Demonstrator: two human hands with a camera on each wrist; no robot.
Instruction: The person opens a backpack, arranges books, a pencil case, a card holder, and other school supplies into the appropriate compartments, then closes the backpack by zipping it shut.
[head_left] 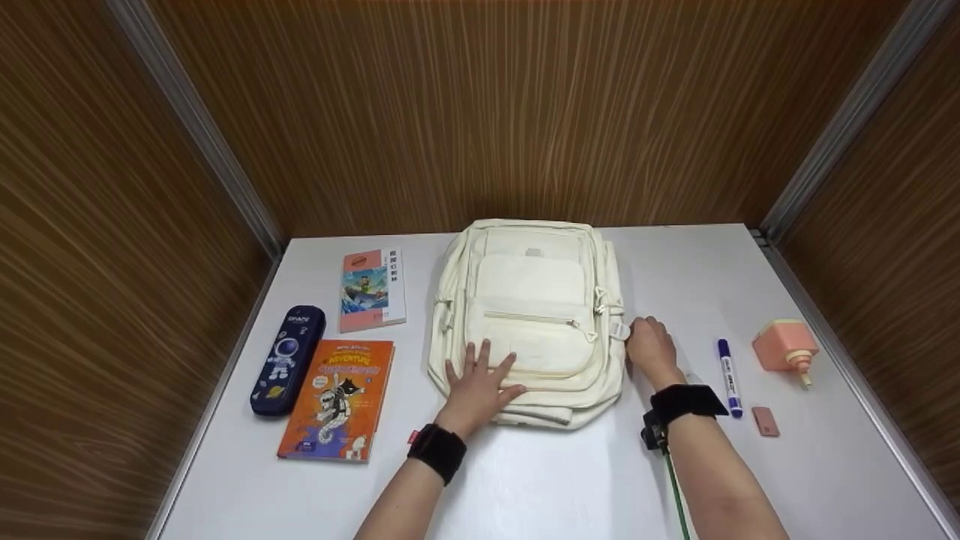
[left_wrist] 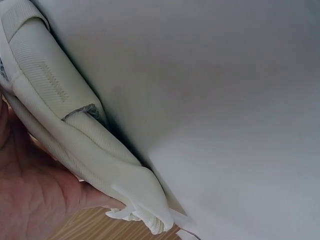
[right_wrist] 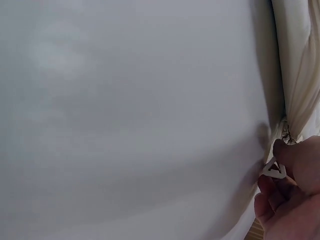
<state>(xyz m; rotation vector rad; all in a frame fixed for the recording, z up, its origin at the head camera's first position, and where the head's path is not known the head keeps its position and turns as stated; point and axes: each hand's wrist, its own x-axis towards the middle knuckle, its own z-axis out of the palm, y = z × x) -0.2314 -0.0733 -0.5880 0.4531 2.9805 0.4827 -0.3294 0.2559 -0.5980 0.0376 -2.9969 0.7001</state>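
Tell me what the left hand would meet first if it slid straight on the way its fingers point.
Probably the zip of the front pocket on the cream fabric backpack: the left hand lies flat on the bag's lower front, fingers pointing up it.

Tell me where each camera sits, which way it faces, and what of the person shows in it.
Head: above the white table, looking forward and down at the backpack; both forearms, left hand flat on the backpack, right hand at its side.
Left wrist: low beside the left hand, facing along the backpack's edge; palm shows.
Right wrist: low by the right hand, facing across the table; fingers pinch a zipper pull.
All three views share the backpack and the table.
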